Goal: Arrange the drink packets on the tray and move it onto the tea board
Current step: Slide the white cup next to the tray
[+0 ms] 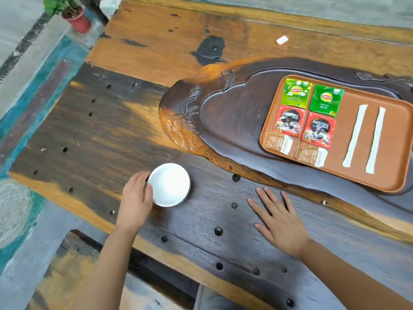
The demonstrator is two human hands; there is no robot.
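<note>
An orange-brown tray [393, 139] rests on the dark carved tea board [230, 117] at the right. On it lie two green Lipton packets [296, 92], two red Nescafe packets [289, 121], two brown sachets [277, 145] and two white stick packets [355, 136] in neat rows. My left hand [136, 198] touches the left rim of a white bowl [169, 184] on the table, thumb on its edge. My right hand [279, 218] lies flat and spread on the wood, in front of the tea board and holding nothing.
The wooden table [93, 135] has several round holes. A small white wrapper [282, 39] lies at the far side. A potted plant in a red pot [78, 20] stands on the floor at the far left. The near table edge runs under my forearms.
</note>
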